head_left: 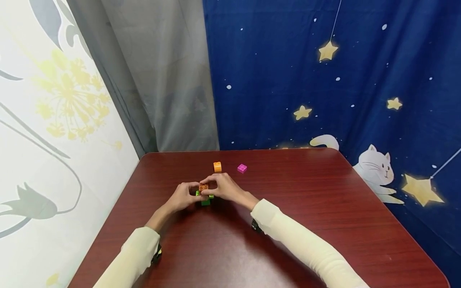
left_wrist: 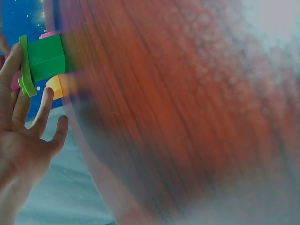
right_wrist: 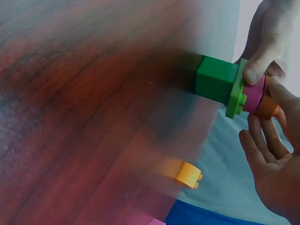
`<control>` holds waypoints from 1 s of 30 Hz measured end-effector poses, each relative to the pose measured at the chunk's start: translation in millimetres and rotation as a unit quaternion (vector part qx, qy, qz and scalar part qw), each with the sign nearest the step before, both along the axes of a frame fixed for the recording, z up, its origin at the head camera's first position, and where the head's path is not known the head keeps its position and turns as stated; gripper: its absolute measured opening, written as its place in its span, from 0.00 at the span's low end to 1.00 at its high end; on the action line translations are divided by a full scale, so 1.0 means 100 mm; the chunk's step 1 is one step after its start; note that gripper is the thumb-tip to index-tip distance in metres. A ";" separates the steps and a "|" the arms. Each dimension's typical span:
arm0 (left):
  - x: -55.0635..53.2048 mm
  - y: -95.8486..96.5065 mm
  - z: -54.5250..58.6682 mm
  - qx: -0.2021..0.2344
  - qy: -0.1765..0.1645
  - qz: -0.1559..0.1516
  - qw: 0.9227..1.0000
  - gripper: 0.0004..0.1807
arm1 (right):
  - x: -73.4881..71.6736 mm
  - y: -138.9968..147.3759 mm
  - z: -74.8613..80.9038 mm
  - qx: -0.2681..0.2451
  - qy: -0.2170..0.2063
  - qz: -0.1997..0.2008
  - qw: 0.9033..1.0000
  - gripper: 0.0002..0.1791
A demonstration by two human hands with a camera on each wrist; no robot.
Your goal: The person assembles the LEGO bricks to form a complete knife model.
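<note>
A small upright stack of toy building bricks stands on the table. Its lowest piece is a green block (right_wrist: 216, 78), with a wider lime plate (right_wrist: 235, 93) above it. On the plate sits a magenta brick (right_wrist: 253, 96), topped by an orange brick (head_left: 203, 187). My left hand (head_left: 181, 196) pinches the magenta brick from the left, its thumb at the plate's edge. From the other side my right hand (head_left: 227, 188) pinches the orange brick between thumb and finger. Fingers partly cover both upper bricks.
Behind the stack lie a light orange curved-top brick (head_left: 217, 167) and a loose magenta brick (head_left: 242, 168). The dark red table (head_left: 306, 208) ends at grey and blue curtains (head_left: 266, 80); a patterned white wall (head_left: 54, 120) borders its left.
</note>
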State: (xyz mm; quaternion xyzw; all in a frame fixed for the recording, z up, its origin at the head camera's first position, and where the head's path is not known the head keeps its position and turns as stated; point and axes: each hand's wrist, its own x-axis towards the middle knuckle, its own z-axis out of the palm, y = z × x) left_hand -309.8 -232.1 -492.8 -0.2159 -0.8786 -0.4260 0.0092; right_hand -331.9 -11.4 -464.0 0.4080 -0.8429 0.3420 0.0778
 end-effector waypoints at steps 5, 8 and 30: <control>-0.03 -0.01 0.01 -0.001 0.007 0.000 1.000 0.19 | -0.01 -0.02 -0.03 -0.010 -0.009 -0.011 1.000 0.20; -0.02 -0.04 0.02 -0.015 0.011 0.003 1.000 0.20 | -0.02 -0.05 -0.06 -0.013 -0.008 -0.011 1.000 0.21; 0.10 0.04 0.11 0.002 0.128 0.033 0.991 0.19 | 0.01 -0.01 -0.11 -0.070 -0.103 -0.030 0.992 0.30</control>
